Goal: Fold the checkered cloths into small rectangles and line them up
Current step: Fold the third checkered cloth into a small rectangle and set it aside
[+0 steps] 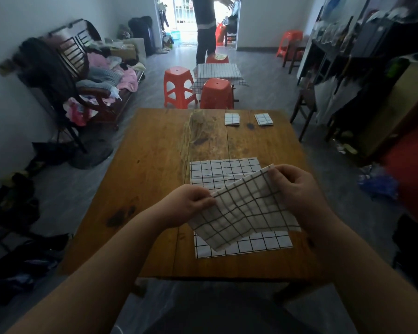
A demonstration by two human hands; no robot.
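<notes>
1. While my left hand (191, 201) and right hand (297, 186) pinch the lifted cloth (246, 213) by its top corners, fingers closed, it hangs ready for folding.
2. Another cloth (225, 169) lies flat beneath on the counter (155, 165); two folded rectangles (232, 119) wait far right.

Flat cloth (227, 169) middle hidden behind lifted cloth (244, 210); standing person (204, 27) cropped.

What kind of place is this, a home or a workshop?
Most likely a lived-in home room. A dark wooden bench is piled with clothes, orange plastic stools stand on the grey floor, and a worn brown wooden table holds the cloths.
</notes>
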